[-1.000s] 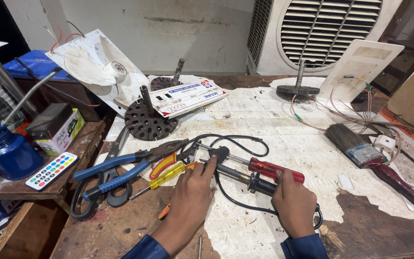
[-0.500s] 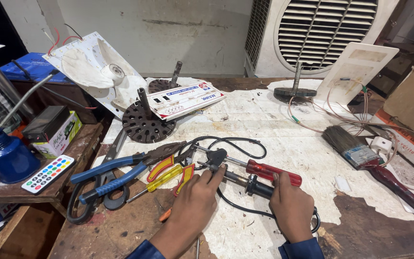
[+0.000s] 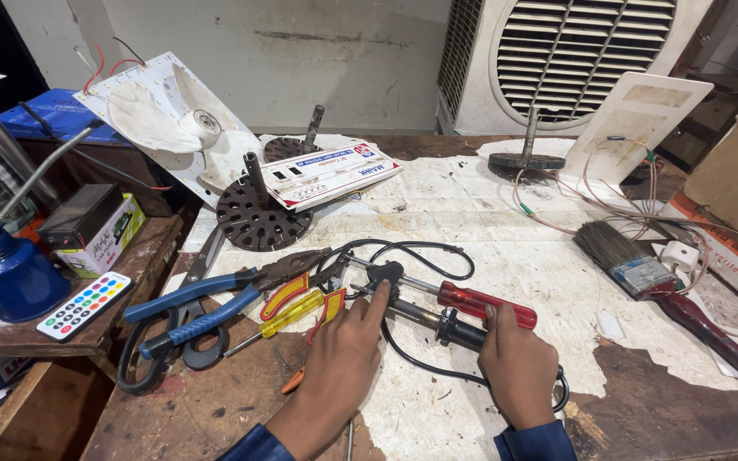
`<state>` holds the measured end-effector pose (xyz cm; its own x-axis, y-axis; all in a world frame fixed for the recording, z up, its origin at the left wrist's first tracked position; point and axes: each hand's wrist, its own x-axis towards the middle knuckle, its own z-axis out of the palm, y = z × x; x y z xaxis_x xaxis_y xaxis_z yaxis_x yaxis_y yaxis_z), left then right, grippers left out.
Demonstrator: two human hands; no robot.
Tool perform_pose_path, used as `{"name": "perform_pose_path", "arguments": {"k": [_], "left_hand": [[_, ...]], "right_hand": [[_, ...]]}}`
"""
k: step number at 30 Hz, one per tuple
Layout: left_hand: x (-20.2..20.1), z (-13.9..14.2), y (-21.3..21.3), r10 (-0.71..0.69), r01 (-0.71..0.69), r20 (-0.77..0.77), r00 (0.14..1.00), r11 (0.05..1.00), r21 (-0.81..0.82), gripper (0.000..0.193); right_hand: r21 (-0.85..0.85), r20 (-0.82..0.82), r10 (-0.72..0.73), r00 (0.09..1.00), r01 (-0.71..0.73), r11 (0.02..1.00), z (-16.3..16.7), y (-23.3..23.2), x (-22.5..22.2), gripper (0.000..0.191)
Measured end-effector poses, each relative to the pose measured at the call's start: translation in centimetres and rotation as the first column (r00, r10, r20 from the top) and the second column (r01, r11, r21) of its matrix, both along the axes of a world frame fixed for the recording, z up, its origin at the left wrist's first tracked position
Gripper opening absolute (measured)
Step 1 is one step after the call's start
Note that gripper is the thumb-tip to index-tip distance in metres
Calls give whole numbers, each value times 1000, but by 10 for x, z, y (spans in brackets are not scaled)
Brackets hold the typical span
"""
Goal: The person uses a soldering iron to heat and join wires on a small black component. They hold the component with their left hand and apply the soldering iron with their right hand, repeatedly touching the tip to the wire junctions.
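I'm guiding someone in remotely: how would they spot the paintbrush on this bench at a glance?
Start from the big white air cooler at the back and come down the right side of the workbench. The paintbrush lies flat there, slanting toward the near right corner, well right of the right hand. Its dark bristles and dark red handle set it apart from the thin pale wires beside it.

Single head-worn view, looking steeply down and forward from the near edge of the table (image 3: 506, 213), close above both hands, far edge and back wall (image 3: 301, 51) along the top
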<state>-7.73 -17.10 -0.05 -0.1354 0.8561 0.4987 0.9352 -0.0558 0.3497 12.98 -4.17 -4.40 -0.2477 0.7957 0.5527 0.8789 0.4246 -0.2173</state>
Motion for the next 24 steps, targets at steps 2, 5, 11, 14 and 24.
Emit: {"name": "perform_pose_path", "arguments": {"k": [2, 5, 11, 14, 24], "left_hand": [[-1, 2, 1, 22, -22, 5, 1000, 999, -36, 80], [-1, 6, 0, 55, -58, -26, 998, 990, -128, 81], [-2, 10, 0, 62, -71, -61, 996, 987, -146, 82], [-4, 9, 1, 57, -62, -45, 997, 990, -129, 82], [-4, 1, 3, 26, -22, -50, 998, 997, 75, 62]], "right_hand": [[3, 8, -6, 1000, 6, 1000, 0, 0, 0, 21], [-5, 10, -8, 1000, 8, 1000, 1, 0, 0, 22], [-40, -8, -9, 1000, 9, 999, 3, -2, 0, 28], [-34, -12, 0, 1000, -1, 999, 5, -3, 0, 27], [-33, -6, -10, 1000, 10, 999, 5, -4, 0, 26]]}}
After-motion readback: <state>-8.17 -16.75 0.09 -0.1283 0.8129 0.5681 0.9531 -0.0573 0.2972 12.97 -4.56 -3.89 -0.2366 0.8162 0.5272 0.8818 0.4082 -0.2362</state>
